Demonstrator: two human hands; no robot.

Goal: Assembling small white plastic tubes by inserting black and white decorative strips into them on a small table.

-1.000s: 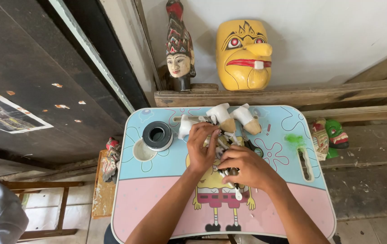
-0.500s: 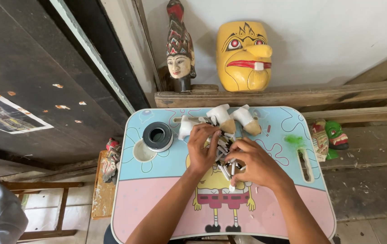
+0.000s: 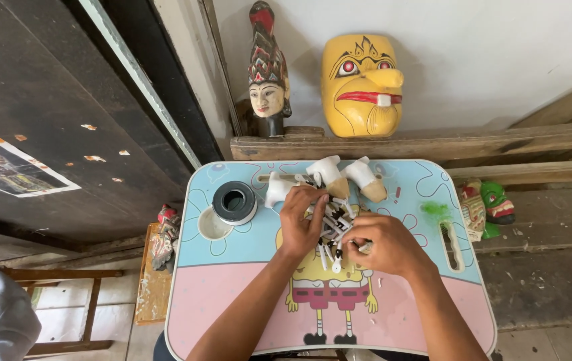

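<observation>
A small blue and pink lap table (image 3: 232,294) with a cartoon print lies below me. At its middle sits a pile of small white and black paint tubes (image 3: 334,227). My left hand (image 3: 301,220) rests on the left of the pile, fingers curled over the tubes. My right hand (image 3: 383,244) is closed on one white tube from the pile, its tip pointing down-left. Behind the pile lie white-primed wooden carved pieces (image 3: 331,175) with bare tan ends.
A black and silver roll of tape (image 3: 234,201) and a white round recess (image 3: 213,224) are at the table's left. A yellow mask (image 3: 361,83) and a carved head figure (image 3: 267,73) stand on a wooden ledge. Small painted masks (image 3: 486,206) lie at right.
My right hand has shifted slightly right and down with a tube in its fingers. My left hand stays on the pile.
</observation>
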